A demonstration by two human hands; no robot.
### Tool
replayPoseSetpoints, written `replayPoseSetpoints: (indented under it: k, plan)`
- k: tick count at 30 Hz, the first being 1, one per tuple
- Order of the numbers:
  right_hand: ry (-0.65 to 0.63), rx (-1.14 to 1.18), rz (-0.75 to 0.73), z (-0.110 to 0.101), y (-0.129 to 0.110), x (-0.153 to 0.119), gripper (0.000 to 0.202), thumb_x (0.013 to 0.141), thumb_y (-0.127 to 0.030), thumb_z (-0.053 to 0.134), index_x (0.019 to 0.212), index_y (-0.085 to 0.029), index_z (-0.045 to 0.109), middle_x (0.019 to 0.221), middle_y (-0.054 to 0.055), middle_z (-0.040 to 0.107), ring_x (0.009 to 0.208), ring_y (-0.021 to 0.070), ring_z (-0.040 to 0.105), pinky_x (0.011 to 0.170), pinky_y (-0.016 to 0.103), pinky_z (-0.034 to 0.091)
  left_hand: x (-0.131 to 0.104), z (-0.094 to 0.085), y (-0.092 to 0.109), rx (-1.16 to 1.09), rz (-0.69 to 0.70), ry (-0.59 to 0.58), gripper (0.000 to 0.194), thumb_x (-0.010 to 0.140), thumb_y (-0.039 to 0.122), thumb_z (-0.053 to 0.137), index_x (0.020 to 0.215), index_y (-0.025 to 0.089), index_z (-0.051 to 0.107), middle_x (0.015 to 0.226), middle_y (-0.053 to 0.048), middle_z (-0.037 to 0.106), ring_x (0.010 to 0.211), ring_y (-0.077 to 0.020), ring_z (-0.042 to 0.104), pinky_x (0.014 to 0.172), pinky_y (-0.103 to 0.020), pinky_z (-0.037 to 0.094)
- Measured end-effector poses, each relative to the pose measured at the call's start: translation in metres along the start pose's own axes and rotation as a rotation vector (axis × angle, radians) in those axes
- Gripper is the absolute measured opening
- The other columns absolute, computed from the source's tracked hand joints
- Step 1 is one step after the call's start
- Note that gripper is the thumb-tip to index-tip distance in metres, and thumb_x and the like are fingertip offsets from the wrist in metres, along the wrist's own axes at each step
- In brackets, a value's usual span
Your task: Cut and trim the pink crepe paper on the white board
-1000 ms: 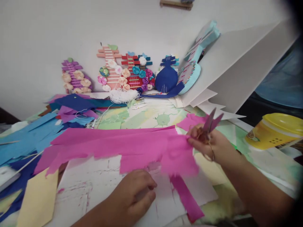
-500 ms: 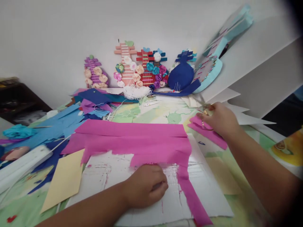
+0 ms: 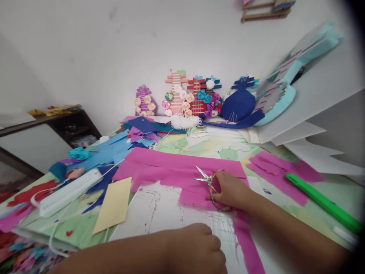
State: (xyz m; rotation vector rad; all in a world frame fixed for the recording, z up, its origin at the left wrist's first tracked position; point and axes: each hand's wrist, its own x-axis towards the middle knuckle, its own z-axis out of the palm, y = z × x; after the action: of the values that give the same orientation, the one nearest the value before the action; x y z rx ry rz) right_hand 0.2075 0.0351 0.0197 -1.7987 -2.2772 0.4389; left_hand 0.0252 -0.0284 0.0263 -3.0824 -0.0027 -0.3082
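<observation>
My right hand grips a small pair of scissors by the gold-coloured handles. Their silver blades are spread apart and point left over a sheet of magenta crepe paper. That paper has a ragged lower edge and a strip running down the right side. Beneath it lies a white, scored board. My left hand is closed in a fist over the board, at the bottom of the view; anything inside its fingers is hidden.
Magenta scraps and a green box cutter lie on the right. At left are a tan card, a white power strip and blue paper. Decorated instrument-shaped crafts stand along the wall, near white string.
My right hand has moved left from the magenta scraps, bringing the scissors over the magenta paper. My left hand stays closed, now lower in view. The camera has turned left and up.
</observation>
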Motion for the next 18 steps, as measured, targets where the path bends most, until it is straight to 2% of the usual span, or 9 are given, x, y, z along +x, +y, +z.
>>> replayPoseSetpoints:
  k: [2, 4, 5, 7, 8, 11, 13, 15, 18]
  plan:
    - [-0.019, 0.017, -0.010, 0.001, 0.005, -0.011, 0.055, 0.058, -0.054, 0.061, 0.096, -0.016, 0.051, 0.103, 0.013, 0.054, 0.094, 0.0271, 0.050, 0.067, 0.033, 0.039, -0.008, -0.020, 0.002, 0.005, -0.070, 0.081, 0.022, 0.078, 0.024, 0.051, 0.057, 0.019, 0.051, 0.050, 0.002, 0.048, 0.049, -0.0123, 0.040, 0.046, -0.027, 0.030]
    - [-0.044, 0.027, -0.002, -0.002, 0.007, -0.023, 0.052, 0.058, -0.051, 0.062, 0.095, -0.017, 0.051, 0.100, 0.012, 0.054, 0.090, 0.0260, 0.051, 0.065, 0.032, 0.039, -0.020, -0.042, -0.015, 0.074, -0.194, 0.177, 0.029, 0.082, 0.022, 0.042, 0.055, 0.018, 0.051, 0.050, 0.001, 0.049, 0.049, -0.0125, 0.042, 0.047, -0.028, 0.030]
    - [-0.051, 0.028, 0.008, -0.005, 0.007, -0.027, 0.048, 0.058, -0.048, 0.062, 0.094, -0.018, 0.052, 0.098, 0.011, 0.055, 0.086, 0.0247, 0.052, 0.063, 0.031, 0.038, -0.027, -0.052, -0.030, 0.093, -0.335, 0.214, 0.029, 0.084, 0.023, 0.037, 0.060, 0.018, 0.053, 0.054, 0.000, 0.052, 0.053, -0.0131, 0.045, 0.049, -0.027, 0.032]
    - [-0.049, 0.023, 0.040, -0.012, 0.007, -0.032, 0.040, 0.059, -0.044, 0.062, 0.089, -0.019, 0.052, 0.091, 0.009, 0.057, 0.077, 0.0216, 0.054, 0.059, 0.029, 0.037, -0.042, -0.065, -0.071, 0.131, -0.852, 0.127, 0.032, 0.087, 0.025, 0.030, 0.070, 0.017, 0.056, 0.068, -0.003, 0.058, 0.065, -0.0139, 0.051, 0.057, -0.026, 0.037]
    - [-0.034, 0.017, 0.056, -0.017, 0.007, -0.032, 0.036, 0.062, -0.043, 0.061, 0.086, -0.019, 0.052, 0.087, 0.008, 0.058, 0.073, 0.0203, 0.054, 0.057, 0.028, 0.036, -0.050, -0.068, -0.093, 0.142, -0.943, 0.096, 0.032, 0.088, 0.024, 0.028, 0.078, 0.015, 0.057, 0.076, -0.005, 0.059, 0.072, -0.0155, 0.052, 0.061, -0.027, 0.039]
    - [0.051, -0.019, 0.128, -0.028, 0.014, -0.022, 0.024, 0.072, -0.041, 0.050, 0.082, -0.019, 0.051, 0.079, 0.007, 0.060, 0.066, 0.0183, 0.053, 0.054, 0.027, 0.033, -0.068, -0.061, -0.150, 0.096, -0.995, -0.066, 0.023, 0.087, 0.024, 0.039, 0.086, 0.012, 0.058, 0.090, -0.008, 0.059, 0.085, -0.0197, 0.053, 0.072, -0.032, 0.041]
    - [0.086, -0.060, 0.186, -0.033, 0.024, -0.013, 0.016, 0.077, -0.034, 0.043, 0.080, -0.019, 0.049, 0.078, 0.007, 0.060, 0.065, 0.0177, 0.053, 0.054, 0.026, 0.032, -0.075, -0.050, -0.172, 0.019, -0.956, -0.228, 0.018, 0.086, 0.027, 0.048, 0.091, 0.012, 0.057, 0.091, -0.006, 0.058, 0.081, -0.0170, 0.055, 0.071, -0.032, 0.045]
    - [0.065, -0.097, 0.193, -0.034, 0.034, -0.006, 0.011, 0.077, -0.028, 0.042, 0.075, -0.019, 0.047, 0.075, 0.006, 0.060, 0.063, 0.0172, 0.053, 0.053, 0.026, 0.031, -0.079, -0.040, -0.182, -0.045, -0.901, -0.364, 0.020, 0.086, 0.029, 0.050, 0.096, 0.013, 0.055, 0.093, -0.005, 0.057, 0.078, -0.0146, 0.057, 0.069, -0.032, 0.047]
    - [0.004, -0.104, 0.138, -0.032, 0.046, -0.003, 0.008, 0.074, -0.025, 0.045, 0.068, -0.020, 0.046, 0.070, 0.004, 0.059, 0.062, 0.0164, 0.052, 0.053, 0.025, 0.030, -0.081, -0.034, -0.185, -0.089, -0.826, -0.462, 0.021, 0.087, 0.030, 0.049, 0.098, 0.013, 0.055, 0.095, -0.005, 0.057, 0.079, -0.0147, 0.057, 0.070, -0.033, 0.048]
